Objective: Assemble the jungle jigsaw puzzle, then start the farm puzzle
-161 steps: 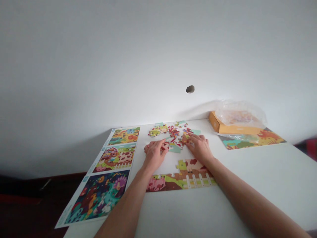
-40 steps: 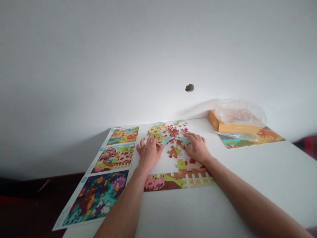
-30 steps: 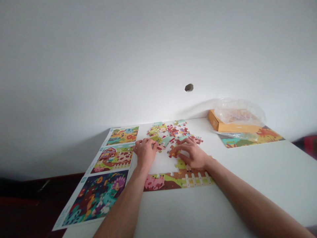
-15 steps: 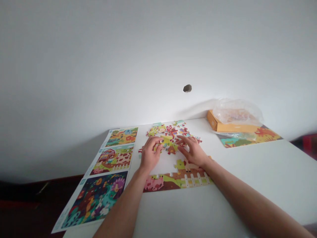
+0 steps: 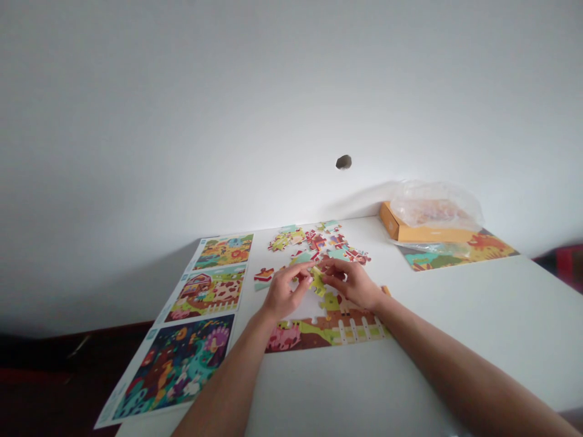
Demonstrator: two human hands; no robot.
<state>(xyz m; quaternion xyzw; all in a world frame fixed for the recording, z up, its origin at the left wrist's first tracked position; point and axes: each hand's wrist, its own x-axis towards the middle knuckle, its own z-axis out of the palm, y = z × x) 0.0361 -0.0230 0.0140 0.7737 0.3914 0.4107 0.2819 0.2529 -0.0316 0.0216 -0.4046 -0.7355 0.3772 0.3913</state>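
Note:
A yellow-green puzzle piece is pinched between my two hands, just above the partly joined puzzle. My left hand has thumb and fingertips at its left edge. From the other side, my right hand grips it with bent fingers. Below them lies the joined section of the puzzle, with a pink pig, brown ground and a white fence; my right wrist hides part of it. Behind the hands, loose puzzle pieces are spread in a pile, and a red-and-orange piece lies to their left.
On the left lies a sheet with three printed pictures. An orange box with a clear plastic bag on top stands back right, over a colourful picture board. The white wall with a hole rises behind the table.
Both hands have come closer to me and nearer each other, bringing a yellow-green piece from the pile. It is now tilted up between their fingertips.

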